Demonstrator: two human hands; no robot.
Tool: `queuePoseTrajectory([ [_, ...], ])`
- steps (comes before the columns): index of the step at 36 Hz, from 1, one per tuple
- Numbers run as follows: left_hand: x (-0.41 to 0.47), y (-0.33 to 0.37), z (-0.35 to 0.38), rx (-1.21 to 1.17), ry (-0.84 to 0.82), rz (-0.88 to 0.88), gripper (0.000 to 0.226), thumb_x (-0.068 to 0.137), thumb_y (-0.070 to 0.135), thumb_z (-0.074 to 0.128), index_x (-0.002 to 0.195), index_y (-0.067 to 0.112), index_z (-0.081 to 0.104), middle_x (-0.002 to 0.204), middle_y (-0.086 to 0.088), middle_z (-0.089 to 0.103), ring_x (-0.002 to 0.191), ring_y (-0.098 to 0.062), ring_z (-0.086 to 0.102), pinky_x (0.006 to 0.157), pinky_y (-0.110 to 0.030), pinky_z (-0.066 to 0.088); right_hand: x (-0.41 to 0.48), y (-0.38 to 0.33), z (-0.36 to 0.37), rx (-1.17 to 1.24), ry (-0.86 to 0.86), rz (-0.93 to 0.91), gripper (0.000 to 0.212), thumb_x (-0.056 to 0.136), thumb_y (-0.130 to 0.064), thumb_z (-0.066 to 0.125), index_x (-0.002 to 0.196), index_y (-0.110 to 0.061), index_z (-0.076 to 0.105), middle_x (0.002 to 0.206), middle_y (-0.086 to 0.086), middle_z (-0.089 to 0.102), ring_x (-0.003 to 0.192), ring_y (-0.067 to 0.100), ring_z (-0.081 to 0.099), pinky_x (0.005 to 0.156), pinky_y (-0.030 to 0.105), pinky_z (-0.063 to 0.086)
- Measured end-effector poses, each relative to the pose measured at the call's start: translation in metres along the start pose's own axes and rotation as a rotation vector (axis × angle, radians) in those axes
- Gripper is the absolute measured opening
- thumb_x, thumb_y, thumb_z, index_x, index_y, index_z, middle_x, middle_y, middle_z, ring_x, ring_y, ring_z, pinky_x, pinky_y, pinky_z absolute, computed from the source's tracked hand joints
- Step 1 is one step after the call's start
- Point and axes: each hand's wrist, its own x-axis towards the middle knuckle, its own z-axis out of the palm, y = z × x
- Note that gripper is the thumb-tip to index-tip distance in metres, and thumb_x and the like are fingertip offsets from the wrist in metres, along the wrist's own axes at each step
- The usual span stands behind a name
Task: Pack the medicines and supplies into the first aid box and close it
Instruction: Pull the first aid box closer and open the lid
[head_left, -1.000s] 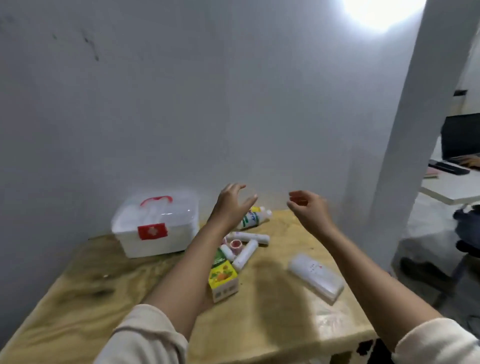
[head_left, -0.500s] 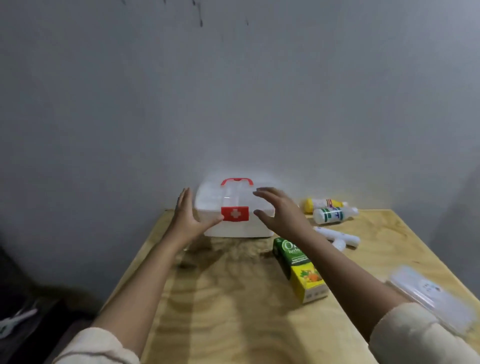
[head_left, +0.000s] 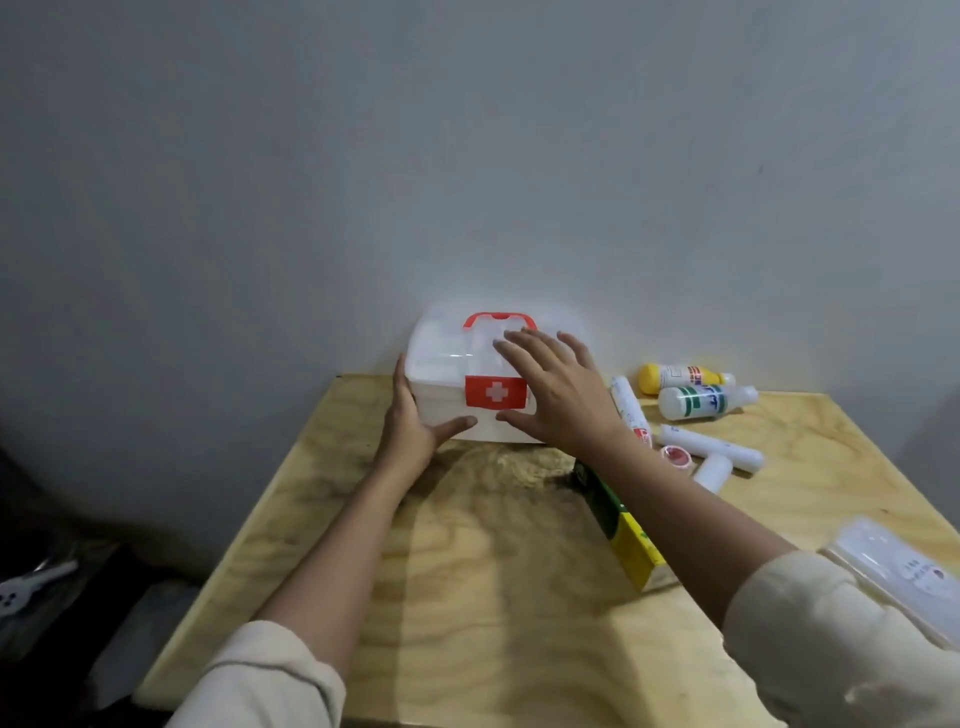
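A white first aid box (head_left: 441, 364) with a red handle and a red cross label stands closed at the back of the wooden table (head_left: 493, 571), against the wall. My left hand (head_left: 415, 426) rests against its left front corner, thumb along the base. My right hand (head_left: 556, 395) lies spread over the box's right front, fingers apart. To the right lie a yellow-capped bottle (head_left: 680, 376), a white bottle with green print (head_left: 701, 401), white tubes (head_left: 711, 448), a small red roll (head_left: 677, 457) and a green-yellow carton (head_left: 626, 535), partly behind my right forearm.
A flat translucent case (head_left: 904, 577) lies at the table's right front edge by my right sleeve. The grey wall stands right behind the box. Dark floor with a grey object (head_left: 31, 587) lies left of the table.
The view swung from the right onto the box. Both hands moved forward from mid-air and now touch the box, one on each side of the red label.
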Motion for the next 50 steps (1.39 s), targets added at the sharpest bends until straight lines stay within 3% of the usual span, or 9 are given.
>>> queuePoseTrajectory([
  [6, -0.004, 0.001, 0.0, -0.018, 0.012, 0.026, 0.114, 0.066, 0.021, 0.087, 0.152, 0.019, 0.012, 0.15, -0.005, 0.039, 0.136, -0.023, 0.038, 0.107, -0.036, 0.038, -0.002, -0.001, 0.002, 0.016, 0.117, -0.043, 0.07, 0.07, -0.046, 0.069, 0.128, -0.01, 0.052, 0.13, 0.011, 0.059, 0.122, 0.032, 0.054, 0.1, 0.055, 0.038],
  [12, -0.01, 0.003, -0.003, -0.061, 0.01, 0.055, 0.112, 0.066, 0.018, 0.087, 0.151, 0.018, 0.015, 0.147, -0.005, 0.043, 0.132, -0.02, 0.043, 0.102, -0.03, 0.042, -0.004, -0.001, -0.005, 0.152, 0.163, -0.079, 0.052, 0.077, -0.048, 0.055, 0.118, -0.017, 0.063, 0.128, 0.009, 0.062, 0.122, 0.031, 0.055, 0.099, 0.053, 0.04],
  [17, -0.016, 0.003, -0.004, -0.097, 0.005, 0.041, 0.113, 0.065, 0.019, 0.088, 0.151, 0.022, 0.016, 0.147, -0.004, 0.042, 0.132, -0.023, 0.044, 0.106, -0.044, 0.045, -0.006, 0.001, -0.007, 0.197, 0.186, -0.117, 0.034, 0.085, -0.044, 0.051, 0.105, -0.024, 0.07, 0.123, 0.008, 0.066, 0.118, 0.03, 0.059, 0.097, 0.052, 0.043],
  [25, -0.026, 0.0, -0.011, -0.109, 0.018, 0.027, 0.115, 0.065, 0.018, 0.088, 0.151, 0.027, 0.013, 0.148, -0.004, 0.042, 0.132, -0.025, 0.045, 0.105, -0.048, 0.045, -0.003, -0.007, -0.021, 0.363, 0.084, -0.032, 0.037, 0.086, -0.043, 0.049, 0.107, -0.022, 0.07, 0.121, 0.003, 0.066, 0.119, 0.026, 0.058, 0.098, 0.049, 0.04],
  [30, -0.028, 0.003, -0.015, -0.096, 0.019, 0.06, 0.113, 0.066, 0.013, 0.087, 0.151, 0.025, 0.013, 0.148, -0.004, 0.041, 0.133, -0.024, 0.044, 0.105, -0.045, 0.045, 0.002, -0.013, -0.029, 0.461, 0.117, 0.064, 0.035, 0.085, -0.043, 0.055, 0.103, -0.018, 0.072, 0.118, 0.001, 0.068, 0.118, 0.021, 0.059, 0.098, 0.045, 0.039],
  [35, -0.033, 0.006, -0.02, -0.104, -0.004, 0.073, 0.106, 0.07, 0.012, 0.084, 0.151, 0.025, 0.015, 0.14, 0.01, 0.036, 0.125, -0.009, 0.036, 0.101, -0.032, 0.043, 0.018, -0.019, -0.053, 0.558, 0.231, 0.093, 0.028, 0.083, -0.031, 0.064, 0.103, -0.013, 0.072, 0.103, 0.005, 0.074, 0.077, 0.021, 0.07, 0.073, 0.034, 0.053],
  [39, -0.033, 0.004, -0.025, -0.107, -0.035, 0.068, 0.109, 0.07, 0.012, 0.084, 0.151, 0.028, 0.013, 0.137, 0.015, 0.034, 0.125, -0.01, 0.038, 0.097, -0.027, 0.043, 0.037, -0.012, -0.063, 0.591, 0.163, 0.192, 0.028, 0.087, -0.034, 0.062, 0.11, -0.02, 0.069, 0.101, 0.0, 0.074, 0.05, 0.002, 0.047, 0.058, 0.02, 0.039],
  [44, -0.032, 0.006, -0.027, -0.09, -0.05, 0.078, 0.104, 0.07, 0.012, 0.084, 0.149, 0.03, 0.018, 0.136, 0.014, 0.035, 0.122, -0.009, 0.039, 0.085, -0.012, 0.043, 0.059, -0.003, -0.074, 0.699, 0.22, 0.317, 0.023, 0.083, -0.036, 0.066, 0.101, -0.023, 0.071, 0.098, -0.002, 0.074, 0.087, 0.017, 0.067, 0.077, 0.039, 0.054],
  [50, -0.03, 0.001, -0.028, -0.077, -0.047, 0.048, 0.102, 0.068, 0.014, 0.086, 0.146, 0.032, 0.022, 0.146, 0.005, 0.035, 0.131, -0.017, 0.038, 0.102, -0.032, 0.043, 0.081, 0.005, -0.074, 0.714, 0.322, 0.42, 0.023, 0.08, -0.036, 0.069, 0.096, -0.021, 0.071, 0.093, -0.001, 0.075, 0.089, 0.012, 0.068, 0.083, 0.039, 0.054],
])
